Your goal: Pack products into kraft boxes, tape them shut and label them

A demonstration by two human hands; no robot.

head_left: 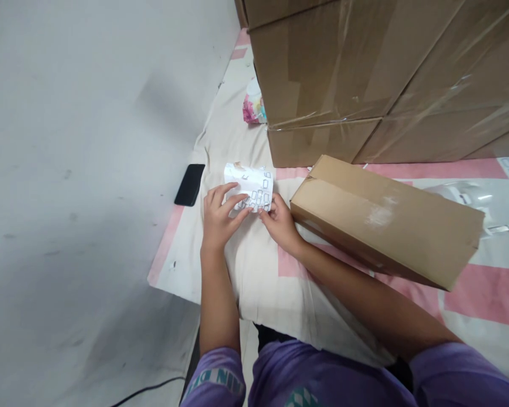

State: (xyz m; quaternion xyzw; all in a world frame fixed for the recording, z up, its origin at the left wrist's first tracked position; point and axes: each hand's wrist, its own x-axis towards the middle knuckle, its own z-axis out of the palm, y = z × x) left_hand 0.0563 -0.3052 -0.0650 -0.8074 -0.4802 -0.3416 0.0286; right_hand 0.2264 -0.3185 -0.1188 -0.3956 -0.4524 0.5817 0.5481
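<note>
**Curled white paper with dark-outlined rectangles [254,183] over pink-and-cream cloth [254,285]**

The bare left hand [219,219] is half open, spread fingertips touching the paper. The bare right hand [281,224] is nearly closed, pinching its near right edge. A flat black rectangular slab [189,185] lies left; a long brown cardboard box [382,217], right.

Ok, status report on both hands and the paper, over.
Left hand touching paper, right hand gripping its near corner. Paper curled, marked with small outlines. Box beside right forearm, not covering paper.
</note>
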